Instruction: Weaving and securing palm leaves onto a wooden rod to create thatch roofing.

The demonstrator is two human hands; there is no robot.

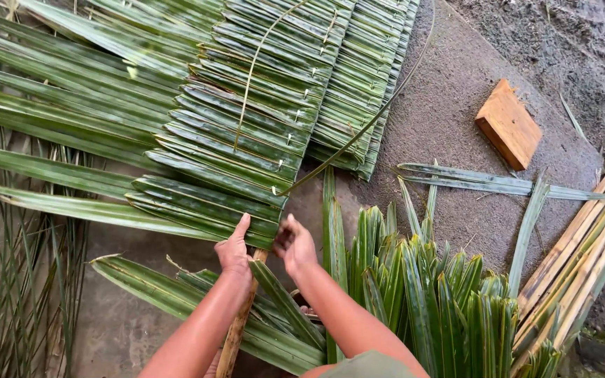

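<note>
From the head camera, I saw my left hand [235, 246] lying flat, thumb raised, on the lowest folded leaf of a green palm-leaf panel [246, 133] spread on the ground. My right hand [294, 243], fingers curled, pinched that leaf's edge just beside a wooden stick [236, 336]. Loose leaves [421, 294] lay to the right, and a wooden block [508, 124] well apart.

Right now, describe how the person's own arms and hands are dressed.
Both forearms are bare to the frame edge: no sleeves and no gloves. The left hand and right hand show no rings or watch. Olive-green cloth shows at the bottom edge.
</note>
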